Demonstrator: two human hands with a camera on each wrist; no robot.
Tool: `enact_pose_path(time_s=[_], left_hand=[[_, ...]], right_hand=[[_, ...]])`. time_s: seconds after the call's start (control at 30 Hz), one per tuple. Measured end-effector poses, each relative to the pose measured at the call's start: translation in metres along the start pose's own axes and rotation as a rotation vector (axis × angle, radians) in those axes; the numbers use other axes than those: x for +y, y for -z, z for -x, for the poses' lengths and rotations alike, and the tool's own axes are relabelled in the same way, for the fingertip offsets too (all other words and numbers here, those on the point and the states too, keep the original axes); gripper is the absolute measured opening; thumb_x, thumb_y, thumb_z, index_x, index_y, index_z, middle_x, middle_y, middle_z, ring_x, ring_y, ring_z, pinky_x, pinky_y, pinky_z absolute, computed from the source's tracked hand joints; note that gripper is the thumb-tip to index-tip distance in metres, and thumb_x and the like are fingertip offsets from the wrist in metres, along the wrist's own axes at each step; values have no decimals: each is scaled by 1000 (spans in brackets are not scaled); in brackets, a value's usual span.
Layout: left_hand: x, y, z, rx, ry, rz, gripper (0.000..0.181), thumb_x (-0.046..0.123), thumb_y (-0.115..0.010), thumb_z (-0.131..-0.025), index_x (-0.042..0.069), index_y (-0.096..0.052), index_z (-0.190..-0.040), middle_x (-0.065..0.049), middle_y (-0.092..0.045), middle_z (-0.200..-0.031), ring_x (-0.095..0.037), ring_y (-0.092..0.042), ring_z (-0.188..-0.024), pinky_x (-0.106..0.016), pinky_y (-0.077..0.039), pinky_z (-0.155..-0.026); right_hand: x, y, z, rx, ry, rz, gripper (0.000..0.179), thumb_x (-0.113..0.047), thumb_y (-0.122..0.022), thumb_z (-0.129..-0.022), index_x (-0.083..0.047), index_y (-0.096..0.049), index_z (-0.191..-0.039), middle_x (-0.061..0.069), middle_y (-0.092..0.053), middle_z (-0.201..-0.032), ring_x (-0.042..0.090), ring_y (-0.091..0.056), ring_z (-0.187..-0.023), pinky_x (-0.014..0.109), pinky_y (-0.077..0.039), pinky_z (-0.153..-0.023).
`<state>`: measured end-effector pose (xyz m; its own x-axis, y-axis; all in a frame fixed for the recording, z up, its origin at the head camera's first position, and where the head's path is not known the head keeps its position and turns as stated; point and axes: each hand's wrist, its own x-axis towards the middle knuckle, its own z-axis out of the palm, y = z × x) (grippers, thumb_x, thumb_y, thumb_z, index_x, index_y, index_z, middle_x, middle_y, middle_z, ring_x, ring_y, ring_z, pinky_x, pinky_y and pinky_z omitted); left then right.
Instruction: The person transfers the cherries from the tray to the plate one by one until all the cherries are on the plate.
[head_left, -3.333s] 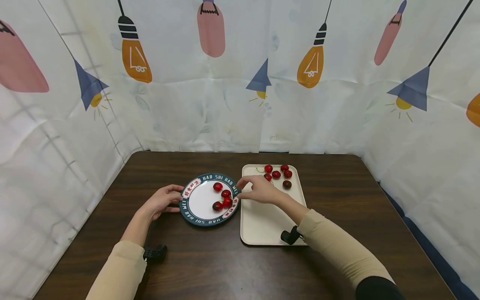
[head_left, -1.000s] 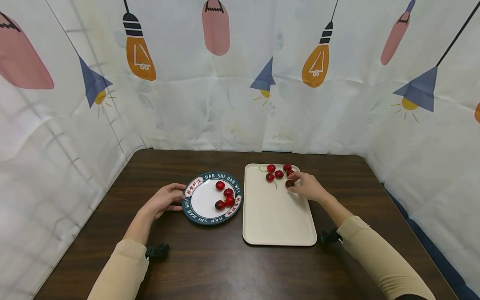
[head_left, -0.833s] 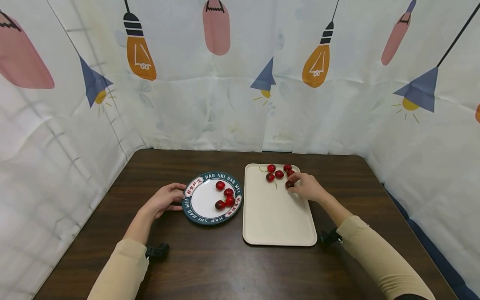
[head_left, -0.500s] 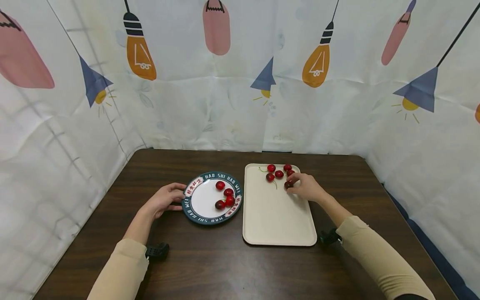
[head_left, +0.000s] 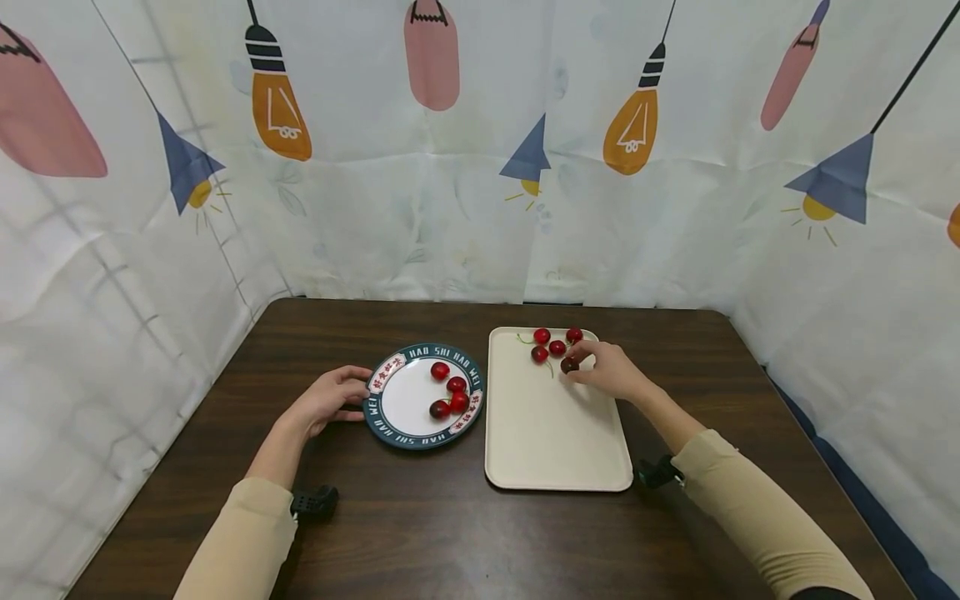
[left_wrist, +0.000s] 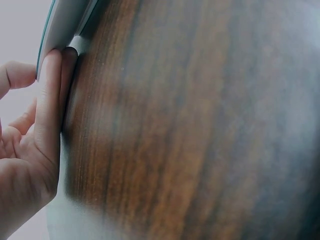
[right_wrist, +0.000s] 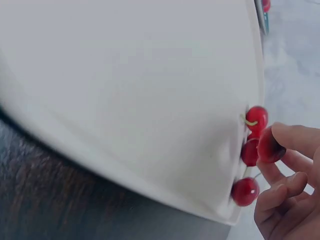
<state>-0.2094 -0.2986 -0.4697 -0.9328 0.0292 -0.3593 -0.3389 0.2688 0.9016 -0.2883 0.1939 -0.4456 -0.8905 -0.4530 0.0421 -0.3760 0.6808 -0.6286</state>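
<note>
In the head view my left hand (head_left: 330, 400) holds the near-left rim of a round plate (head_left: 397, 437) with a dark teal lettered border. The left wrist view has the thumb at the rim of the plate (left_wrist: 60, 30) and the fingers beneath it. Several red cherries (head_left: 459, 402) lie on the plate. Over the beige tray (head_left: 551, 450), my right hand (head_left: 617, 373) pinches a dark cherry (right_wrist: 269, 146) between thumb and fingertips. Behind it, several other cherries (head_left: 539, 354), some with green stems, sit at the tray's far end.
Plate and tray stand side by side on a dark wooden table (head_left: 420, 533), a narrow gap between them. A pale curtain (head_left: 465, 233) printed with lamps and bulbs hangs behind the table and along both sides.
My right hand has gone from the plate's right rim to the tray and taken the dark cherry, which has since shifted slightly left and up. The left hand stays at the plate.
</note>
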Motion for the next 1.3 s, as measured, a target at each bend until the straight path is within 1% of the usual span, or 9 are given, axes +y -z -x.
enact_pose_path(time_s=[0.2,0.43,0.53,0.67,0.77,1.03,1.23,1.3], left_hand=[[0,0,0,-10,-13,16,54,12,-58,-100,-2,-41,-149,-20,-56,-125,-23,-63,-100,-37,-62,-80],[-1,-1,0,-18,-18,28,55,11,-59,-99,-3,-40,-149,-19,-55,-124,-21,-64,-98,-37,-63,-78],[-1,-1,-1,-16,-17,25,55,12,-58,-100,-3,-40,-150,-20,-56,-125,-21,-63,-98,-38,-63,-78],[-2,0,-1,-15,-15,22,54,12,-57,-100,-3,-39,-150,-21,-55,-126,-22,-63,-99,-37,-63,-79],[-1,0,0,-17,-13,21,55,12,-57,-101,-3,-39,-150,-21,-55,-127,-22,-63,-99,-37,-62,-79],[0,-1,1,-18,-19,17,55,12,-57,-100,-3,-39,-150,-20,-57,-124,-22,-63,-99,-38,-62,-79],[-2,-1,0,-16,-11,17,55,11,-57,-100,-3,-38,-151,-20,-56,-126,-24,-62,-100,-38,-62,-80],[-2,0,-1,-16,-11,16,56,11,-57,-100,-3,-38,-151,-20,-56,-126,-24,-62,-101,-38,-62,-80]], right_hand=[[-8,-1,0,-8,52,-17,30,-17,-77,-91,-7,-71,-118,8,-69,-108,31,-63,-104,41,-51,-79],[-17,-5,-2,-17,60,-31,29,-16,-79,-90,-8,-71,-117,5,-69,-106,30,-63,-105,46,-50,-87],[-22,-7,-4,-18,73,-35,29,-15,-79,-90,-6,-71,-116,5,-69,-104,31,-63,-105,46,-51,-86],[-29,-11,-6,-22,91,-51,28,-14,-79,-88,-6,-71,-114,5,-69,-102,31,-63,-103,41,-51,-80],[-33,-15,-7,-29,105,-60,28,-13,-79,-88,-7,-71,-114,3,-69,-102,31,-63,-104,38,-50,-79],[-45,-26,-8,-50,135,-61,31,-15,-79,-88,-6,-70,-117,2,-69,-103,30,-63,-103,38,-50,-80],[-51,-36,-10,-76,124,-66,30,-15,-80,-88,-8,-70,-116,2,-70,-103,26,-62,-101,37,-51,-79],[-54,-39,-11,-87,125,-71,30,-15,-79,-88,-8,-70,-116,3,-70,-103,27,-63,-101,38,-51,-81]])
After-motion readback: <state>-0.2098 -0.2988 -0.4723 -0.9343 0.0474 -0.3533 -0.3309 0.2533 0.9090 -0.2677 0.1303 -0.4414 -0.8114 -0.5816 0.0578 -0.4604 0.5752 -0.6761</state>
